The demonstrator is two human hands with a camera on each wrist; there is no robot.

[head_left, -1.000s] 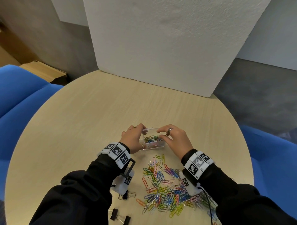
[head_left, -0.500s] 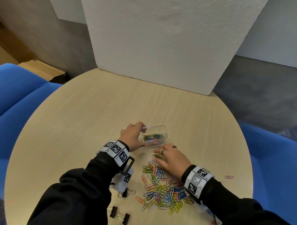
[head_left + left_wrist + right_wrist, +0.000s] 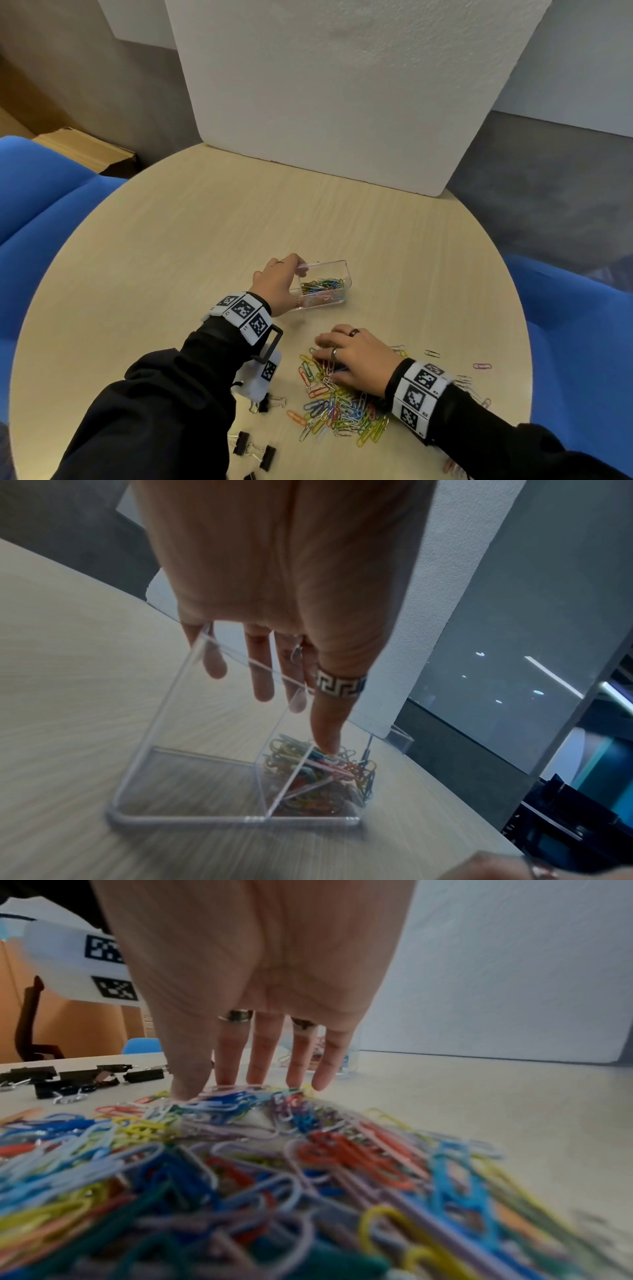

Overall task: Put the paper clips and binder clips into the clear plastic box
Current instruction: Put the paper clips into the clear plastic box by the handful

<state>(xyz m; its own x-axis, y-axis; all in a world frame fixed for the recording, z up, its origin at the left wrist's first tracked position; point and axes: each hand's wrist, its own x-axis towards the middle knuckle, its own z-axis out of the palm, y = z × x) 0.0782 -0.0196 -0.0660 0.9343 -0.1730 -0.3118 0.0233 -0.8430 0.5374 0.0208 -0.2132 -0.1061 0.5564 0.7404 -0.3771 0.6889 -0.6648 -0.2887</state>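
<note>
The left hand (image 3: 278, 286) grips the left end of the clear plastic box (image 3: 337, 272), thumb on its near wall and fingers over the far rim; the box stands mid-bench with coloured clips inside. The right hand (image 3: 356, 356) lies with fingers spread and straight on the paper clips (image 3: 337, 409) nearer the person. Black binder clips (image 3: 255, 448) lie left of that pile on the bench (image 3: 171, 260).

Round light-wood table (image 3: 191, 246). Near the middle sits a clear box (image 3: 337, 270) with some colored clips already inside. Closer to the near edge there's a big messy pile of paper clips (image 3: 339, 411), a few strays (image 3: 482, 366) off to the right, and black binder clips (image 3: 253, 448) left of the pile. A white foam board (image 3: 342, 85) stands at the far edge.
</note>
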